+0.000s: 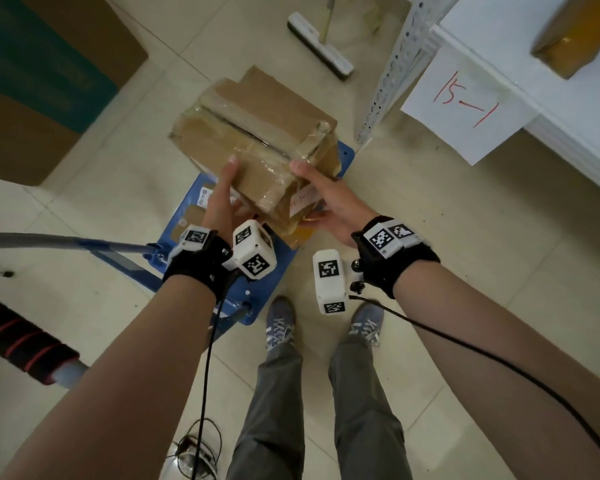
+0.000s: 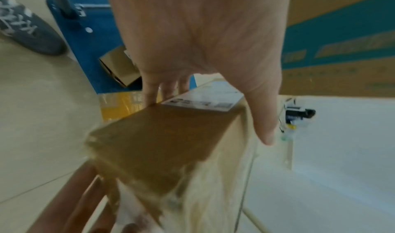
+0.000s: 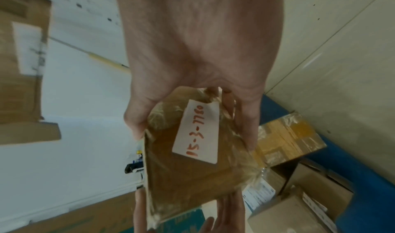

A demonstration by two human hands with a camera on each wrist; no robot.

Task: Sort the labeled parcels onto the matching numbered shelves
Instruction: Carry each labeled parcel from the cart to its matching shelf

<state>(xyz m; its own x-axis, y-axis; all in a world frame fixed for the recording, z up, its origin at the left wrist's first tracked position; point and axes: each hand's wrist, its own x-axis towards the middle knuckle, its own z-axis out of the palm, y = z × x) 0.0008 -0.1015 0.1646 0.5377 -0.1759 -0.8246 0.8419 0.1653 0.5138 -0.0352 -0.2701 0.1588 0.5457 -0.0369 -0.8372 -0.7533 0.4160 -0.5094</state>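
I hold a taped brown cardboard parcel [image 1: 257,133] with both hands above a blue cart [image 1: 257,299]. My left hand [image 1: 220,195] grips its near left corner, thumb on top and fingers underneath. My right hand [image 1: 329,199] grips the near right side, thumb on top. A white label [image 3: 197,131] on that side reads 15-3-7780 in red. In the left wrist view my left hand [image 2: 203,50] reaches over the parcel [image 2: 162,143]. To the right stands a white shelf [image 1: 534,74] with a paper sign [image 1: 465,102] marked 15-1.
Several more parcels [image 3: 288,138] lie on the cart below. A brown parcel [image 1: 565,32] sits on the shelf, whose perforated upright [image 1: 392,74] stands close by. A floor squeegee [image 1: 321,46] lies ahead. A large teal-printed carton [image 1: 42,74] is at left. The cart handle [image 1: 66,242] runs left.
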